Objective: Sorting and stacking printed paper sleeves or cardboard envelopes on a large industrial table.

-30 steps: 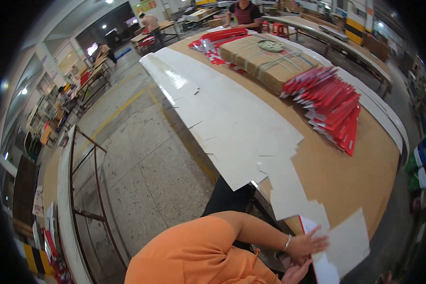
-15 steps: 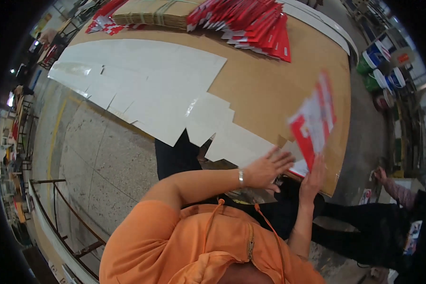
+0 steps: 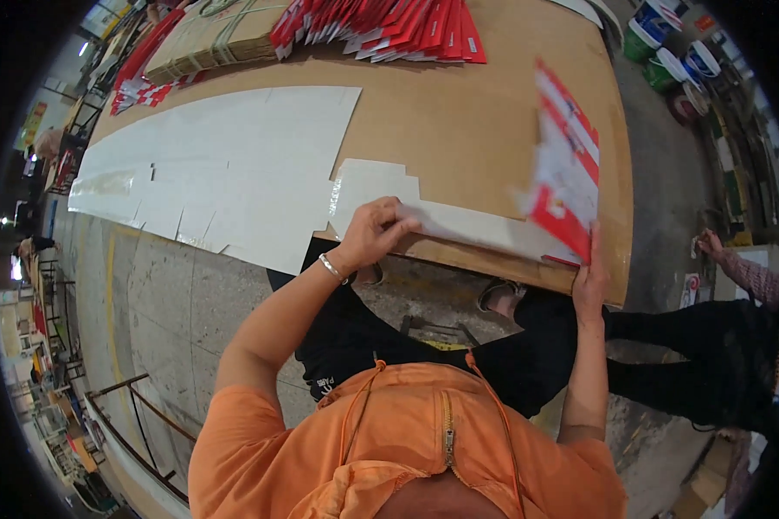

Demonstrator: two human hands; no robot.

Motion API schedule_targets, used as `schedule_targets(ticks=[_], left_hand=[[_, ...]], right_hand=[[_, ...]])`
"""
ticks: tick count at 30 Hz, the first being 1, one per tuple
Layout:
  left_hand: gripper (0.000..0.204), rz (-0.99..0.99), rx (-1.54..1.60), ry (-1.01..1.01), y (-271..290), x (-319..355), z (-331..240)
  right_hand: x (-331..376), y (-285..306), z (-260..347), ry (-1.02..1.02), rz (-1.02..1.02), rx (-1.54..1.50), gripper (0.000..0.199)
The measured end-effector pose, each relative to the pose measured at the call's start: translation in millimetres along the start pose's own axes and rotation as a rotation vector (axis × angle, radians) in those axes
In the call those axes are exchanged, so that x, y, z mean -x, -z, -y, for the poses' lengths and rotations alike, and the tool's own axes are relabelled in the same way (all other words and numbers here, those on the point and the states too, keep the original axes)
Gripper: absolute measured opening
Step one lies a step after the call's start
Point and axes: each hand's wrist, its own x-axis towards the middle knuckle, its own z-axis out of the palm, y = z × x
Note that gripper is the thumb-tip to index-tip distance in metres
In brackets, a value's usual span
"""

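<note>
A red-and-white printed paper piece [image 3: 571,164] stands up from the right part of the table, slightly blurred. My right hand [image 3: 590,281] grips its lower end at the table's near edge. My left hand [image 3: 376,229] is closed at the near edge of a white sheet [image 3: 355,177], fingers curled and thumb pointing right. A strip of that sheet runs from this hand toward the red-and-white piece. Farther left lies a large white sheet [image 3: 225,164] with slits along its near edge.
The brown table [image 3: 459,121] carries a tied brown cardboard bundle [image 3: 221,43] and a fanned pile of red-and-white pieces [image 3: 407,26] at the back. Buckets [image 3: 666,69] stand beyond its right side. Another person's hand [image 3: 710,244] shows at right; a metal frame [image 3: 138,415] is at lower left.
My left hand has gone from spread beside the right hand to closed, farther left on the white sheet. My right hand still holds the printed piece. The view has shifted.
</note>
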Motion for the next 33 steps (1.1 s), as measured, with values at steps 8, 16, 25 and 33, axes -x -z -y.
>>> schedule_targets(ticks=[8, 16, 25, 33], left_hand=[[0.049, 0.117, -0.612, 0.103, -37.2, -23.6, -17.4], [0.101, 0.333, -0.769, -0.05, 9.6, 6.1, -50.8], [0.091, -0.31, -0.201, 0.344, 43.6, 15.8, -20.3], [0.072, -0.622, 0.885, 0.554, -28.8, -21.8, 23.8]], right_hand=[[2.6, 4.5, 27.2, 0.21, 0.256, 0.374, 0.062], [-1.8, -29.5, 85.2, 0.317, 0.411, 0.371, 0.074], [17.8, -32.8, 89.0, 0.254, 0.347, 0.355, 0.08], [15.2, -33.0, 99.6, 0.226, 0.363, 0.321, 0.075]])
